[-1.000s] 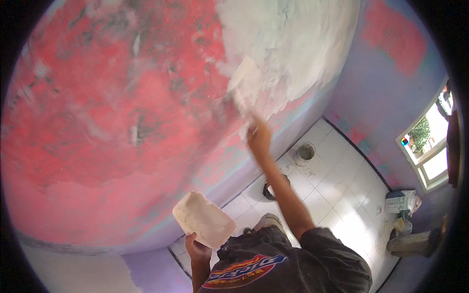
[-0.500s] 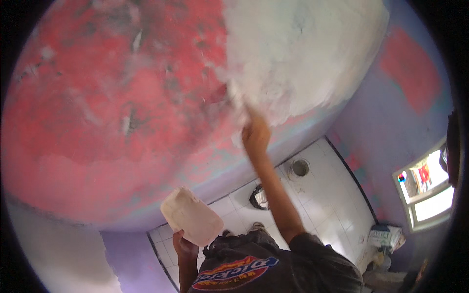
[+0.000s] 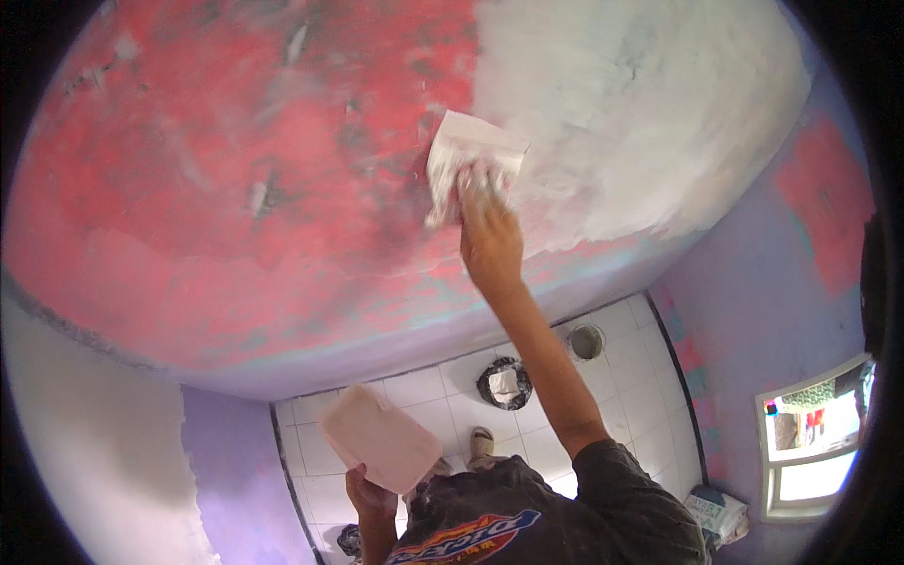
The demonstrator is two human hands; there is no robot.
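Two bare hands are engaged, both loaded. Landmark for all positions: the flat white spreader [image 3: 480,137], which lies across the boundary between the red and white areas of the large wall [image 3: 245,282], broad face toward the viewer. It appears flat to the surface; contact along its whole edge cannot be confirmed.

The right hand [image 3: 492,247] grips the spreader's lower part, its whitened fingers extended over the face; slight blur prevents stating whether they are pressed together. Its thumb is not discernible.

Below and left of the spreader, the left hand [image 3: 370,492] supports a pale rectangular tray [image 3: 381,435] by its lower corner, thumb over the near side; the remaining fingers are hidden and their spread cannot be told.

Also below the spreader, on the tiled floor [image 3: 414,386], stands a black-rimmed container [image 3: 485,388] with white contents; a grey pail [image 3: 571,345] stands below and right. Farther out, low and right of the spreader, are a sack [image 3: 718,513] and a window [image 3: 815,485].

Compared with half a second ago, the spreader shows its full face instead of a narrow blurred profile; the tray remains in the same hand.
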